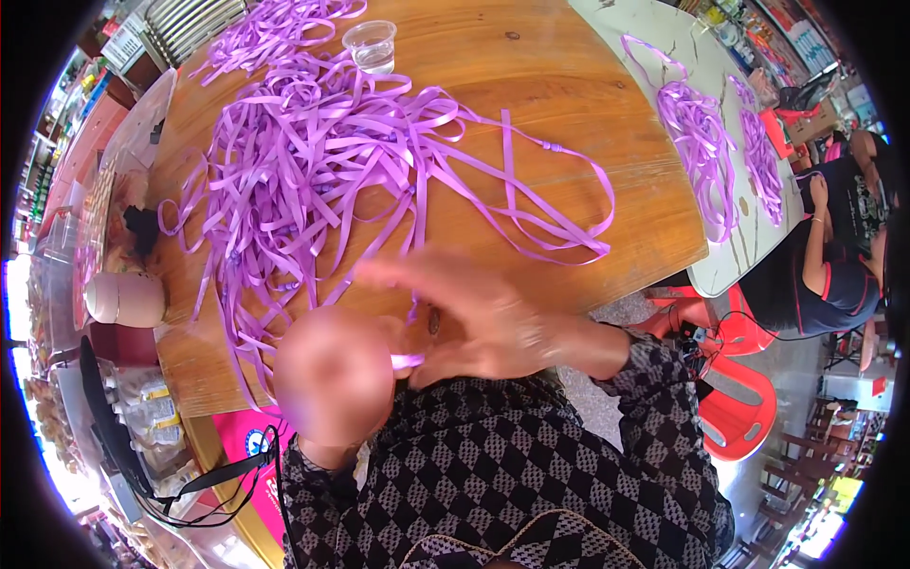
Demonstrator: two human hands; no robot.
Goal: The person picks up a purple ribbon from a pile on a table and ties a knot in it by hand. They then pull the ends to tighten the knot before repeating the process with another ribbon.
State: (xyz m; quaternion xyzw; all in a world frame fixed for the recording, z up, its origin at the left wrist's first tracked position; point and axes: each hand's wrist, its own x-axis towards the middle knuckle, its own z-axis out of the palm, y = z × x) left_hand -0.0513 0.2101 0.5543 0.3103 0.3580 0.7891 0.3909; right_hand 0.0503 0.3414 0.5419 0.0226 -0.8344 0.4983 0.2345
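Note:
My left hand (332, 375) is a blurred, rounded fist close above the table's near edge. A short bit of purple strap (409, 361) pokes out beside its fingertips, between my two hands. My right hand (488, 322) is smeared by motion, its fingers stretched toward the left with a gap between them and the thumb. Beyond both hands lies a tangled heap of purple ribbon straps (303, 156), some with small darker purple bead-like pieces. One loose loop (607, 199) spreads from the heap to the right.
A clear plastic cup (371, 47) stands behind the heap on the wooden table (569, 95). More purple straps (697, 142) lie on a white marbled table (654, 28) at right. Red plastic stools (739, 408) and another person (834, 247) are further right. A pink rounded container (123, 298) sits left.

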